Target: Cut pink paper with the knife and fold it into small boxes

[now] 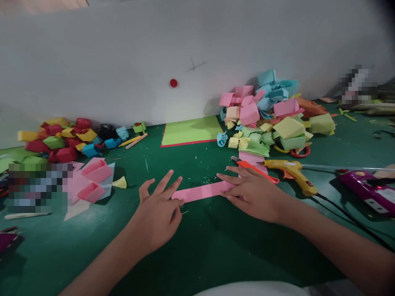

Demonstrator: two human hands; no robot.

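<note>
A pink paper strip (pixel 202 192) lies across the green table between my two hands. My left hand (pixel 162 205) has its fingers spread, with the lower fingertips touching the strip's left end. At the other end, my right hand (pixel 251 191) rests with spread fingers over the strip, covering its tip. Just behind my right hand is an orange cutter (pixel 259 171), partly hidden by it. A yellow glue gun (pixel 291 170) lies to the right of that hand, its black cord running toward the right.
Folded paper pieces in pink, blue and yellow (pixel 249 113) are heaped at the back right. Red and yellow pieces (pixel 66 154) sit at the left near pink folded loops (pixel 97 170). A lime sheet (pixel 193 130) lies by the wall; a purple device (pixel 368 191) is far right.
</note>
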